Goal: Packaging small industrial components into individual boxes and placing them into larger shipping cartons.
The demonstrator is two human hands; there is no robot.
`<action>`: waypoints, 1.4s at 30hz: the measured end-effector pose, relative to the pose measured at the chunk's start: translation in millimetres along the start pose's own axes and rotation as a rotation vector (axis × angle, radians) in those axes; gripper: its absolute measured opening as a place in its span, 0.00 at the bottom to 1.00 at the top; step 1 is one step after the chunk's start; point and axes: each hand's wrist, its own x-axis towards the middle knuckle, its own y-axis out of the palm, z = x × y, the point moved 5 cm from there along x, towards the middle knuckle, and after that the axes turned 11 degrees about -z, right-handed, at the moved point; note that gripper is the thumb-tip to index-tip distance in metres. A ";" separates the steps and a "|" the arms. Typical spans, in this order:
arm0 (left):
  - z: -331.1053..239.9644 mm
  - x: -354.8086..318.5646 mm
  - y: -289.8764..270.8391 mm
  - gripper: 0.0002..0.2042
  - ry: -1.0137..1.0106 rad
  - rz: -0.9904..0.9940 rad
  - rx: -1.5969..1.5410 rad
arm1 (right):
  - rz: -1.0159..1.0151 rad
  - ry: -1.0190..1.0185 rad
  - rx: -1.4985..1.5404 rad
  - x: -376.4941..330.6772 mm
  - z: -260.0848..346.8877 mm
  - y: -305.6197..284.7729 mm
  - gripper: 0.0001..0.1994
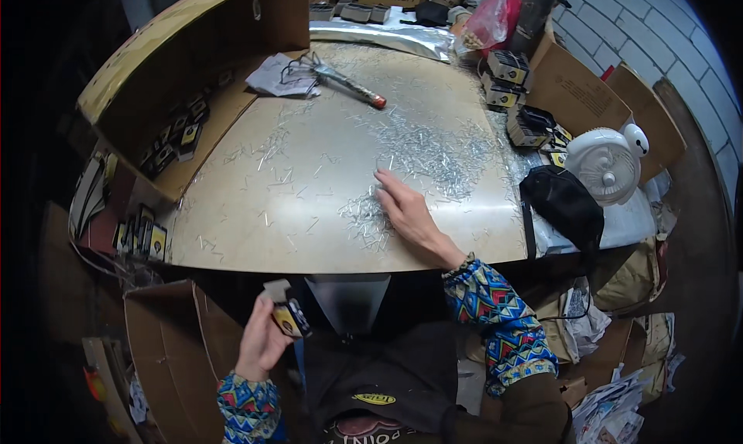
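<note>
My left hand (263, 337) is closed around a small black and yellow cardboard box (288, 315), held below the table's front edge. The box's pale top flap stands up. My right hand (410, 212) lies on the table with its fingers stretched out together, its edge against a small heap of thin silvery metal pieces (365, 218). A larger spread of the same pieces (433, 154) lies just beyond that hand. They look like short wire pins or nails, too small to tell exactly. More are scattered across the pale tabletop (224, 188).
A large open carton (209, 49) with several small boxes (186, 138) stands at the left. A hand rake (348, 84) lies at the back on crumpled paper. To the right are stacked boxes (507, 80), a white fan (606, 169) and a black pouch (563, 205).
</note>
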 end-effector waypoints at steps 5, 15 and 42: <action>92.7 7.0 -74.2 0.10 -0.034 -0.209 0.279 | 0.289 0.196 0.127 -8.2 29.0 24.7 0.17; 156.1 -0.8 -6.4 0.11 -0.123 -0.115 0.028 | 0.140 -0.266 -0.365 -90.7 84.0 79.3 0.20; 154.8 -10.5 -6.5 0.32 0.604 -0.213 1.028 | 0.704 -0.181 0.070 -213.5 94.0 67.1 0.18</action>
